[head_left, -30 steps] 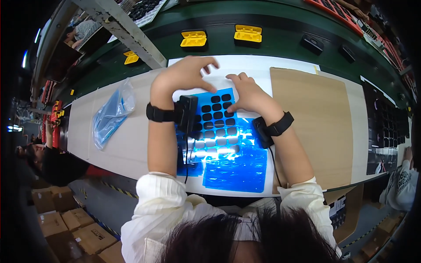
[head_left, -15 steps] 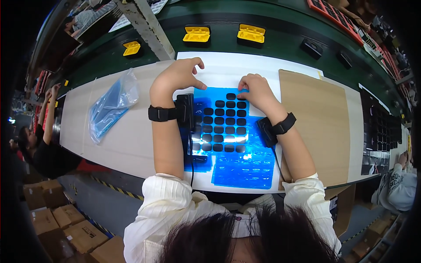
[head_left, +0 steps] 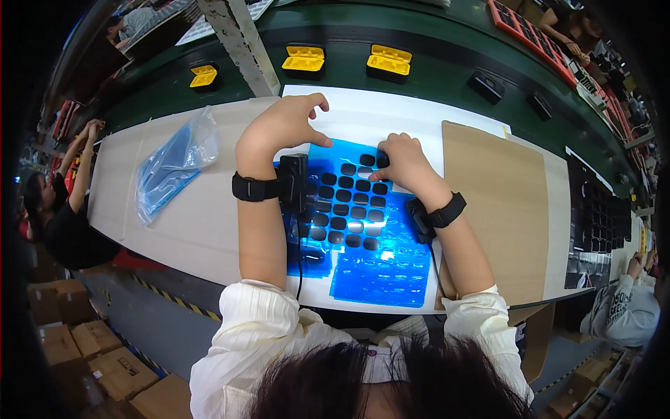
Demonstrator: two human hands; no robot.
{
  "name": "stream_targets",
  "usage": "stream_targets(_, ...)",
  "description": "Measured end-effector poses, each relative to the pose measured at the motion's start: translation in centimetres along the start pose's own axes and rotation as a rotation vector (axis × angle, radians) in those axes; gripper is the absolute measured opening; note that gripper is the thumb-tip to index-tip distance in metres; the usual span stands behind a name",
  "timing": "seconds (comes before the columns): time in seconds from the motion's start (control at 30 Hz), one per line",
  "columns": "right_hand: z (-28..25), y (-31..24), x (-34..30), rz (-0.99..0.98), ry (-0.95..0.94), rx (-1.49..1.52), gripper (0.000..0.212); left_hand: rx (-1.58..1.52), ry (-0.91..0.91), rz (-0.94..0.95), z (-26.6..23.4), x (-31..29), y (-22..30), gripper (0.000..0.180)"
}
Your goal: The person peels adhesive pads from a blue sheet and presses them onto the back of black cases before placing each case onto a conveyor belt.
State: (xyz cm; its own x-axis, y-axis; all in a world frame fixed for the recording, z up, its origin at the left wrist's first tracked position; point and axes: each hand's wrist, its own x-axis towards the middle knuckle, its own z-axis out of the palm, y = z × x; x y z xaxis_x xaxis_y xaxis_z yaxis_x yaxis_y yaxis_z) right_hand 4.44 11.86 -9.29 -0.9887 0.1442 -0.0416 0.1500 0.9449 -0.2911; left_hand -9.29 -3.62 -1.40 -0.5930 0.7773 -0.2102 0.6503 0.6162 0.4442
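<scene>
A blue film sheet (head_left: 338, 150) carries rows of black rounded-square pads (head_left: 347, 169) and lies at a slant in front of me. My left hand (head_left: 289, 126) is open at its far left corner, the thumb tip touching or just over the edge and the index finger raised well apart. At the far right corner my right hand (head_left: 407, 165) closes its thumb and fingers round a black pad (head_left: 382, 160). Whether this pad is still stuck to the film cannot be seen. More blue film sheets (head_left: 384, 276) lie beneath and nearer to me.
A white board (head_left: 377, 106) lies underneath, with brown cardboard (head_left: 492, 216) to the right. On the left is a clear bag (head_left: 174, 164) with blue film. Yellow-lined black cases (head_left: 389, 61) and closed black cases (head_left: 486, 85) sit on the green belt (head_left: 440, 52). A metal post (head_left: 241, 45) rises at the far left.
The film sheet has turned slightly, its near end swinging left. My right hand has shifted slightly, its thumb lowering so a pad now sits between thumb and fingers. My left hand has barely moved.
</scene>
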Motion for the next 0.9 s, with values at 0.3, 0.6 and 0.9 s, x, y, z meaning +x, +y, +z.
stream_targets(0.3, -8.7, 0.1, -3.5, -0.044, 0.254, 0.883, 0.018, -0.429, 0.231, 0.176, -1.9, -1.4, 0.9, 0.046)
stream_targets(0.6, -11.4, -2.2, -5.8, -0.138, 0.748, 1.105, 0.032, -1.211, 0.036, 0.370, -1.3, -3.9, 6.0, 0.026)
stream_targets(0.9, -11.4, -2.1, -5.5, -0.465, 0.966, 0.072, 0.034, -1.443, 0.020, 0.384, -0.2, -3.3, 7.0, 0.022)
